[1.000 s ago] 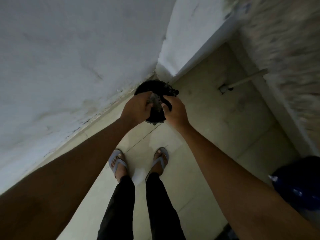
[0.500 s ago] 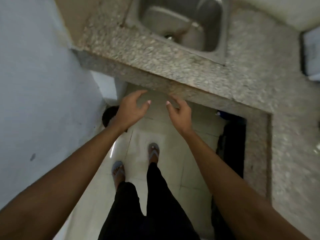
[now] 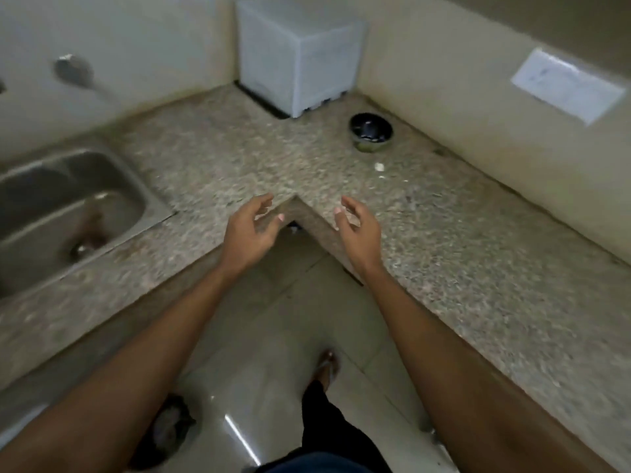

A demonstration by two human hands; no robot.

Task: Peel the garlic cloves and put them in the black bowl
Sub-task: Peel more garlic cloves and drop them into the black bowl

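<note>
Garlic clove (image 3: 379,167), seemingly one pale piece, lies on the counter (image 3: 461,233) just before the black bowl (image 3: 371,131). Left hand (image 3: 251,230) and right hand (image 3: 358,230) hover empty, fingers apart; peeling seems unfinished.

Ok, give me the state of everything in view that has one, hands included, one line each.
Left hand: open, fingers loosely curled, holds nothing.
Right hand: open, holds nothing.
Small round black bowl: upright on the speckled stone counter, contents too dark to tell.
Small white garlic piece: loose on the counter beside the bowl; peeled or not, cannot tell.
Steel sink: no water running that shows.
White plastic box: upright in the corner.
</note>
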